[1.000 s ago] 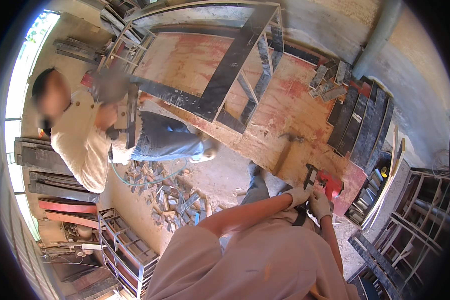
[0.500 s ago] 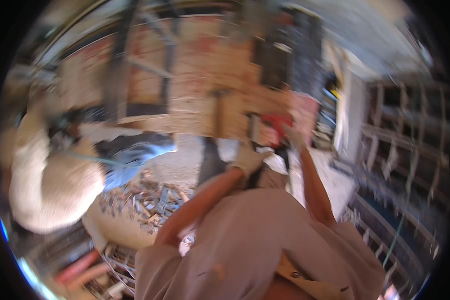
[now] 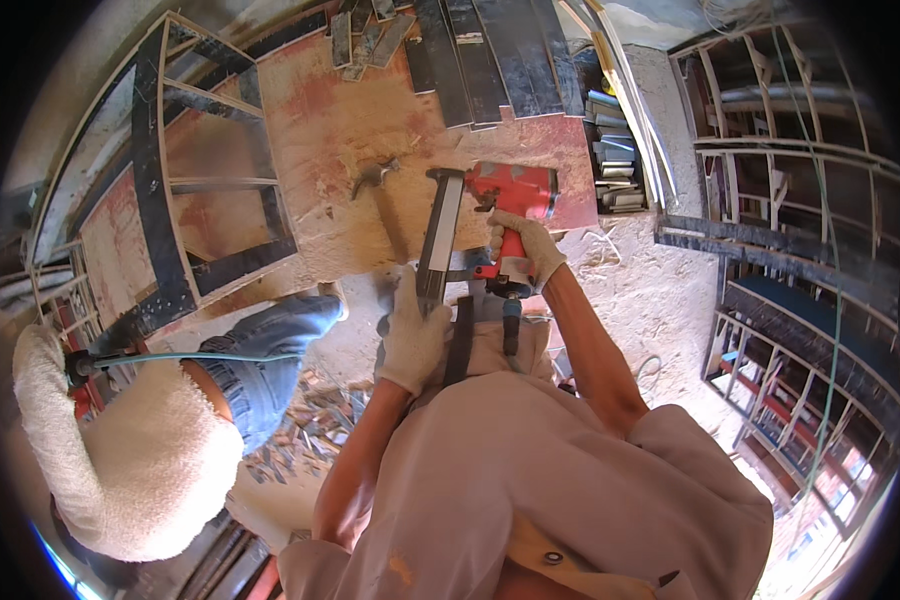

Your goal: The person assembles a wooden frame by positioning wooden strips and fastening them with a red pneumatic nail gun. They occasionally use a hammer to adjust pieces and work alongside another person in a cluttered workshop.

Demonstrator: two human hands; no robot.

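Observation:
A red pneumatic nail gun (image 3: 515, 188) with a long black-and-silver magazine (image 3: 442, 230) is held over the near edge of the workbench. My right hand (image 3: 530, 250), in a pale work glove, is closed around its handle, and an air hose fitting (image 3: 511, 320) hangs below. My gloved left hand (image 3: 410, 340) grips the lower end of the magazine. Just right of that hand a dark flat strip (image 3: 460, 340) stands close to my body. On the board, left of the magazine, lies a claw hammer (image 3: 385, 205).
Dark planks (image 3: 490, 60) and short offcuts (image 3: 365, 45) lie on the bench's far side. A dark wooden frame (image 3: 160, 190) stands at left, beside a co-worker in a fleecy top (image 3: 160, 450). Stacked frames (image 3: 810, 310) fill the right. Wood scraps (image 3: 305, 425) litter the floor.
The view has steadied from blur and shifted. Both hands appear farther left, and the nail gun is turned so that its magazine shows lengthwise. My left hand now grips the magazine's lower end.

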